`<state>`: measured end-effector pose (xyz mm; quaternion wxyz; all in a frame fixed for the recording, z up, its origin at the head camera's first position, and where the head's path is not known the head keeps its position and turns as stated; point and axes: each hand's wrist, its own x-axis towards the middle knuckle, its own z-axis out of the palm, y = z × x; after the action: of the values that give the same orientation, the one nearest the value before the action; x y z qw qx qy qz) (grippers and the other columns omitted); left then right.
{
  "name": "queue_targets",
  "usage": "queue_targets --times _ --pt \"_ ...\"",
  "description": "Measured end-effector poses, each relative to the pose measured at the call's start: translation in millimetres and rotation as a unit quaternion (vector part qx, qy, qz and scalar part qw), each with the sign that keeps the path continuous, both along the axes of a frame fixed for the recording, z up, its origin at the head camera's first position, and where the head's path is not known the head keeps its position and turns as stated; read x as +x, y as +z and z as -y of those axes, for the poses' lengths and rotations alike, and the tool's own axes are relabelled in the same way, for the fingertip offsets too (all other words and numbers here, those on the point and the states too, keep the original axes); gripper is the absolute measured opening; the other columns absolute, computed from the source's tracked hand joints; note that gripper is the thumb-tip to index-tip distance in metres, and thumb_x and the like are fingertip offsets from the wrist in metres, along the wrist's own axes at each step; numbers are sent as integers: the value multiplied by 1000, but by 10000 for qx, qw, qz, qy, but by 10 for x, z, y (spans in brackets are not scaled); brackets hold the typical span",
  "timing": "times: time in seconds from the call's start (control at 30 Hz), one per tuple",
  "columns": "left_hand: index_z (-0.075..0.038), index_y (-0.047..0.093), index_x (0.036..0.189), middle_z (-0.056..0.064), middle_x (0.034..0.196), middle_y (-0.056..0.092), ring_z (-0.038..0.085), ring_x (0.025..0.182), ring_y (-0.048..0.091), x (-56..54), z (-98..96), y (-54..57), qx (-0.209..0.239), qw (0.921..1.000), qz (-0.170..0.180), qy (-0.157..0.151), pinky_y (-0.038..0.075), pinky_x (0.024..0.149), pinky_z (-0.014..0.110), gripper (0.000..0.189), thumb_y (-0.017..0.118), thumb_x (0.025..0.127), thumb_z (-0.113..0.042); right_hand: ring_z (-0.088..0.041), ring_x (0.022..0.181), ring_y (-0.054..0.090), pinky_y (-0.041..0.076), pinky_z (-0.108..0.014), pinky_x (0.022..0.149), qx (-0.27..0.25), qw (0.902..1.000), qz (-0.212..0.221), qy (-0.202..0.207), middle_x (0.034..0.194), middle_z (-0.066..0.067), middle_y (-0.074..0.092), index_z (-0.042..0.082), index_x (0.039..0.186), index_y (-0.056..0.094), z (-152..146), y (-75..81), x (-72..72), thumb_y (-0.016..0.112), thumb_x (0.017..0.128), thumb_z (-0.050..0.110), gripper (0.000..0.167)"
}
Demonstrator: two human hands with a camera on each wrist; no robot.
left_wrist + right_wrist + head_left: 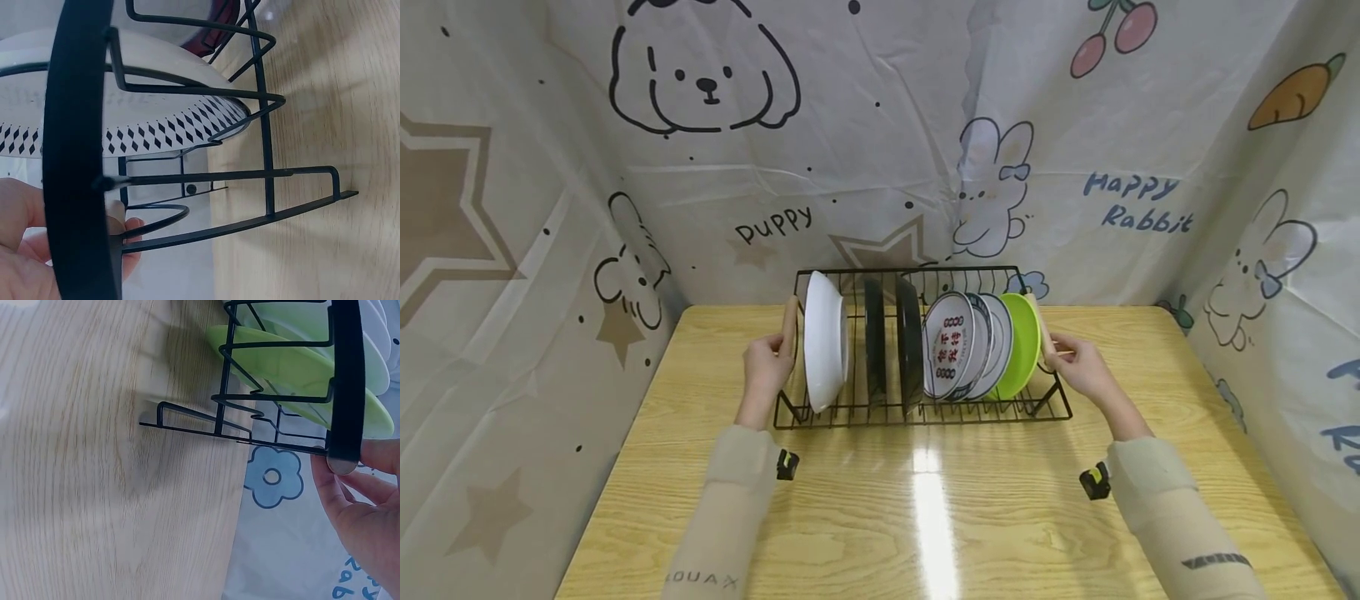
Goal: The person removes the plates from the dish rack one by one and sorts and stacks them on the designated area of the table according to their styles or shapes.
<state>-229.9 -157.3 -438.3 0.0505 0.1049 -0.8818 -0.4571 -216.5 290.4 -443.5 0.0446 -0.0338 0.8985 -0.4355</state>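
A black wire dish rack point(850, 417) stands at the back of the table. My left hand point(766, 367) grips its left wooden handle point(789, 327), and my right hand point(1084, 367) holds the right wooden handle point(1043, 329). Upright in the rack are, from the left, a large white bowl point(822, 346), two dark plates point(874, 342), a white bowl with red characters point(951, 346), blue-rimmed dishes and a green plate point(1024, 346). Fingers of the left hand point(25, 250) curl behind the rack's end in the left wrist view; in the right wrist view, the right hand point(365, 512) pinches the handle.
The wood-grain table point(850, 517) extends in front of the rack and to both sides. A printed cloth point(865, 125) hangs close behind the rack, with more cloth along the left and right table edges.
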Motion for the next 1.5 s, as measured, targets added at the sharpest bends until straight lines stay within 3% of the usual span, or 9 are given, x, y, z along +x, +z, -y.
queue_targets --times 0.17,0.57,0.83,1.07,1.5 --pt "10 56 118 29 105 59 34 84 58 -28 -58 -16 1 10000 35 -19 50 63 31 38 50 81 6 -43 101 55 47 -45 84 99 9999 60 -48 119 -36 48 -15 133 33 -48 11 5 47 92 4 48" --pt "9 48 127 30 122 51 38 104 54 -74 -208 27 273 9983 472 -182 50 82 43 45 49 82 9 -45 104 53 45 -48 86 142 9998 154 -30 120 -35 47 -12 136 30 -188 41 3 46 93 8 50" --pt "9 52 123 30 116 55 38 101 56 -93 -260 24 208 9989 350 -222 51 79 43 46 48 77 10 -46 107 50 43 -52 89 64 9995 292 -42 124 -36 44 -11 137 29 -242 61 -20 47 94 10 51" --pt "8 51 124 30 116 55 38 101 57 -105 -314 39 266 9981 486 -265 52 78 42 44 50 80 9 -46 108 49 41 -54 90 64 9993 354 -108 125 -36 42 -12 137 29 -296 58 -49 46 94 11 51" --pt "10 54 121 30 113 57 38 99 58 -143 -405 22 264 9987 323 -298 53 76 41 42 50 79 11 -47 114 44 35 -57 96 -104 9973 680 -243 130 -36 38 -9 139 26 -363 92 -103 45 96 16 54"
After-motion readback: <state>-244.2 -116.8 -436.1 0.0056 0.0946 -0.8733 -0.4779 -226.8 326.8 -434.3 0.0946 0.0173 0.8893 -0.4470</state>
